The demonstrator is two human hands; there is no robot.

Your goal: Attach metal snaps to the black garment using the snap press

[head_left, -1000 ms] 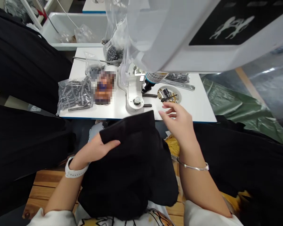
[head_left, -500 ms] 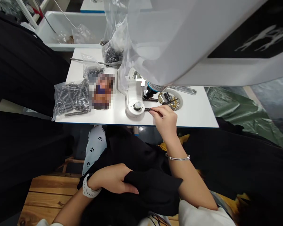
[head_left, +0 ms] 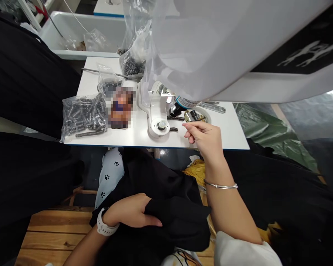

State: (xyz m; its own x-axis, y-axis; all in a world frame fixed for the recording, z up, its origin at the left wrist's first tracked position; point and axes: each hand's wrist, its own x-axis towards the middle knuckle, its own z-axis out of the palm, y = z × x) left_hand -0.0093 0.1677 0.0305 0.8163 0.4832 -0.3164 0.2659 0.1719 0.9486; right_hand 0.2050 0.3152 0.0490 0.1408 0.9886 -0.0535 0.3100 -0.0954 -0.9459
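My left hand point(head_left: 133, 214) rests in my lap and grips a fold of black fabric point(head_left: 166, 207); a white watch sits on that wrist. My right hand point(head_left: 204, 136), with a silver bangle on the wrist, hovers over the front edge of the white table point(head_left: 230, 133). Its thumb and forefinger are pinched together, and whether something small sits between them I cannot tell. Just left of those fingertips lies a short dark ribbed stack of parts point(head_left: 173, 129) beside the round base of a small white press point(head_left: 158, 125). A round dish point(head_left: 197, 115) of gold and dark parts sits behind the hand.
A clear bag of dark ribbed stacks point(head_left: 84, 112) lies at the table's left, with smaller bags point(head_left: 131, 64) behind. A blurred object point(head_left: 122, 107) stands near the press. A large white machine head point(head_left: 238, 44) overhangs. Black fabric piles flank both sides; a white tub point(head_left: 72, 33) stands behind.
My right hand reached to the dark stack beside the press, then drew back rightward with fingers pinched. My left hand pulled the black fabric off the table edge down into my lap.
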